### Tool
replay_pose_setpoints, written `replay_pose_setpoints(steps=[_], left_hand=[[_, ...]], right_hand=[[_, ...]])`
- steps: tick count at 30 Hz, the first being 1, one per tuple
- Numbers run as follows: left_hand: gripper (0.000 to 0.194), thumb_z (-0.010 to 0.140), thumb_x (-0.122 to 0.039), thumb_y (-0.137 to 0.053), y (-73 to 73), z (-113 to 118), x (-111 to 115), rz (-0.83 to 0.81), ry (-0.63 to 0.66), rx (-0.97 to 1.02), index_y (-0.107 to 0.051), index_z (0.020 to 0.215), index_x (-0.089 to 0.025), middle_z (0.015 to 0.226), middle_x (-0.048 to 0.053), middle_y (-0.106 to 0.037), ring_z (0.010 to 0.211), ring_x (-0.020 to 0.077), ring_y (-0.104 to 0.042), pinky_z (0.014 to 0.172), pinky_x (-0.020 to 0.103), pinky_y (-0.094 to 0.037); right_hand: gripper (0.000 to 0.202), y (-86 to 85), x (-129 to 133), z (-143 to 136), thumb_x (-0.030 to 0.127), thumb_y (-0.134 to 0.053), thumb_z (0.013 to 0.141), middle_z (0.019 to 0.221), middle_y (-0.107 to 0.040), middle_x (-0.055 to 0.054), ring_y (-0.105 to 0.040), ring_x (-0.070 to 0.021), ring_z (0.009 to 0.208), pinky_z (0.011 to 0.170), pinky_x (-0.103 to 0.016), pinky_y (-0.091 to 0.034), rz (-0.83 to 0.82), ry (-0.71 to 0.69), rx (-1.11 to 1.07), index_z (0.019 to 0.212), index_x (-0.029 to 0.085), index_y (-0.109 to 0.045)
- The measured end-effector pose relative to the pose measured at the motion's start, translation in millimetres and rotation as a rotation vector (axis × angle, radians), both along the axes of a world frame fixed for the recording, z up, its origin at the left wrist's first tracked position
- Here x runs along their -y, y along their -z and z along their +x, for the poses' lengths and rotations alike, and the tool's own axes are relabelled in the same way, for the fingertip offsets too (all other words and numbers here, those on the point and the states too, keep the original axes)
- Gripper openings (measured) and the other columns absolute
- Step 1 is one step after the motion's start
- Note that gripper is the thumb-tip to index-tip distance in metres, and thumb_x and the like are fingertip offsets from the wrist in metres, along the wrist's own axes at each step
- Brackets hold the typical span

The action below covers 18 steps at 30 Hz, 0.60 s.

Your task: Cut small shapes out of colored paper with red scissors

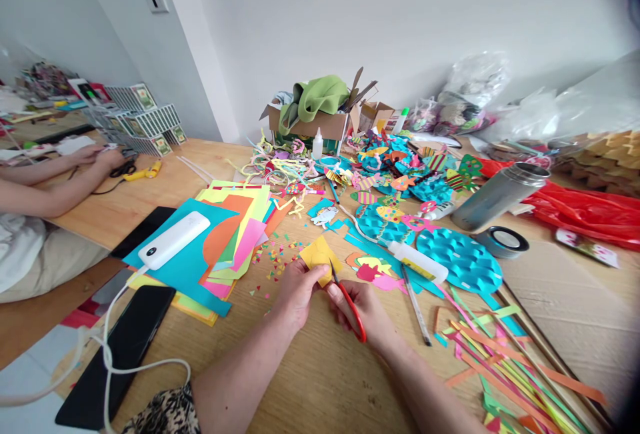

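My left hand point(296, 291) pinches a small piece of yellow paper point(317, 252) above the middle of the wooden table. In my right hand point(367, 311) is a pair of scissors point(356, 317) with red handles, its dark blades up against the paper's right side. How far the blades are apart is too small to tell. Tiny coloured paper bits point(275, 261) lie scattered to the left of my left hand. Just beyond my right hand are red, pink and yellow paper cut-outs point(373, 271).
A white power bank point(174, 239) rests on stacked coloured paper point(187, 211) at left. Right stand a glue bottle point(419, 262), a pen point(416, 307), a steel flask point(500, 195) and paper strips point(515, 354). Behind are paper fish and a cardboard box point(305, 129). Another person's hands point(103, 157) work far left.
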<state>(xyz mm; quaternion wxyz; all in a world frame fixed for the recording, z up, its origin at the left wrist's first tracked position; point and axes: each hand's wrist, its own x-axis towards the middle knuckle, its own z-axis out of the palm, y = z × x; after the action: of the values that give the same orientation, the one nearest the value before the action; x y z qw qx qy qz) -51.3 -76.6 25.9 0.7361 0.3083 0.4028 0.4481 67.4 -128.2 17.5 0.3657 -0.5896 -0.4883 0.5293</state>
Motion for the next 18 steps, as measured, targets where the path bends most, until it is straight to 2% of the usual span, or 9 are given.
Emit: replay_pose_setpoints(steps=[18], left_hand=[[0.021, 0.055, -0.026, -0.078, -2.2, 1.2, 1.7, -0.018, -0.016, 0.003, -0.067, 0.067, -0.013, 0.065, 0.001, -0.062, 0.060, 0.0123, -0.053, 0.059, 0.025, -0.042]], right_hand=[[0.060, 1.5, -0.6, -1.0, 0.077, -0.053, 0.073, 0.043, -0.046, 0.004, -0.039, -0.0071, 0.035, 0.037, -0.021, -0.026, -0.002, 0.013, -0.028, 0.058, 0.020, -0.045]])
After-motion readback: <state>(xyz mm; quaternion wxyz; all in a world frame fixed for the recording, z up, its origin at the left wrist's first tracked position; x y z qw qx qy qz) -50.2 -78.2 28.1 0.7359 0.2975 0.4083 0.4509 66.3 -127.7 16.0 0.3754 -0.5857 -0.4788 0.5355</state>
